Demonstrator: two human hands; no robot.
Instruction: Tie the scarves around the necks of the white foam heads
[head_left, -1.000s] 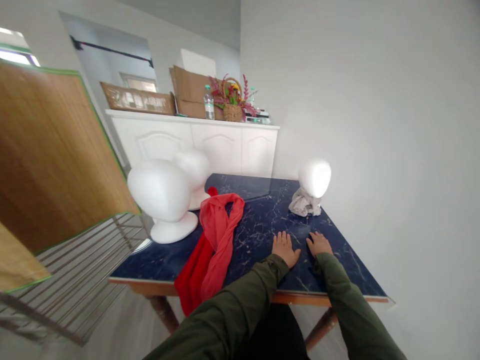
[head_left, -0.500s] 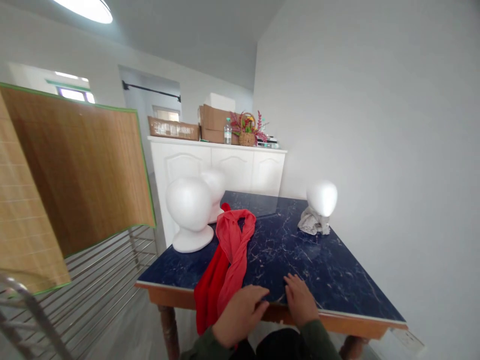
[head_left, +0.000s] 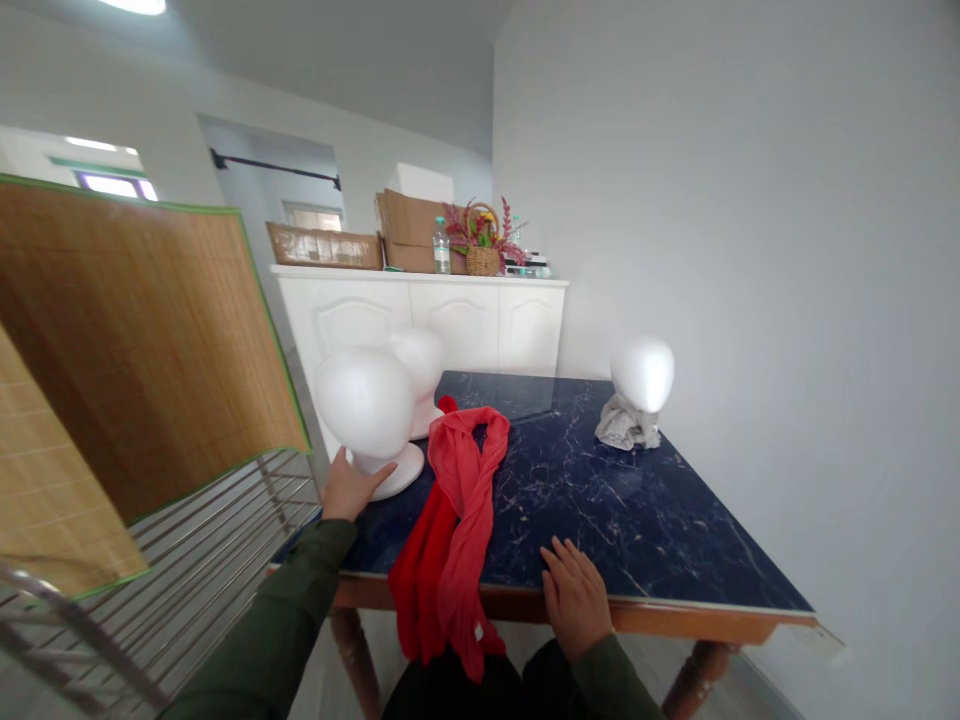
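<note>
My left hand (head_left: 351, 487) is at the neck of the nearer white foam mannequin head (head_left: 366, 400), thumb across the front of the neck and the other fingers partly hidden at its left side. The head stands upright on its round base. A second white mannequin head (head_left: 421, 365) is just behind it. To the right lie a coral-pink scarf (head_left: 472, 510) and a bright red scarf (head_left: 420, 570), both hanging over the table's front edge. My right hand (head_left: 576, 592) rests flat at that edge, fingers stretched out, holding nothing.
On the right of the dark blue marbled table (head_left: 600, 510) stands another mannequin head (head_left: 643, 372) with a grey cloth (head_left: 626, 423) around its neck. A metal rack (head_left: 210, 540) with a bamboo mat (head_left: 150, 350) is at the left. Behind is a white cabinet (head_left: 457, 318).
My left hand has moved from the table's front edge to the neck of the nearer mannequin head. My right hand has shifted slightly left. The view has tilted a little.
</note>
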